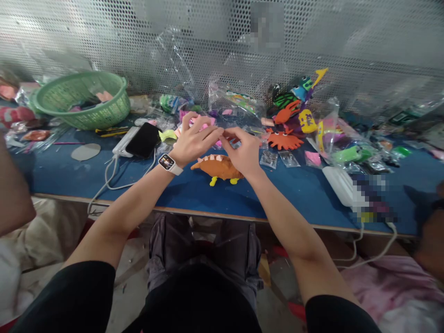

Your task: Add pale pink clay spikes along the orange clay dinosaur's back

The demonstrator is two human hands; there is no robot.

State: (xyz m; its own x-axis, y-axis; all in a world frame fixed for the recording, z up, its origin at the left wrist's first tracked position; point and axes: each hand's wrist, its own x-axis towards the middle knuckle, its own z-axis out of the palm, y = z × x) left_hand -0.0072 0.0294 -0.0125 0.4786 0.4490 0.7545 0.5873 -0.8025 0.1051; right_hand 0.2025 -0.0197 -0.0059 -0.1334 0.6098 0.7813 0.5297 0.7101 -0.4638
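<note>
The left hand (196, 142) and right hand (245, 150) come together at the fingertips above the counter (183, 196); whether they pinch anything cannot be told. Just below stands the orange figure (218, 167), probably light, soft and easily dented, best held mid-length, not by its 2 yellow feet (213, 181).

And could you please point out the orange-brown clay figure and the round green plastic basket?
Orange-brown clay figure (219, 168): head view, middle of its body.
Round green plastic basket (104, 115): head view, front wall.
</note>
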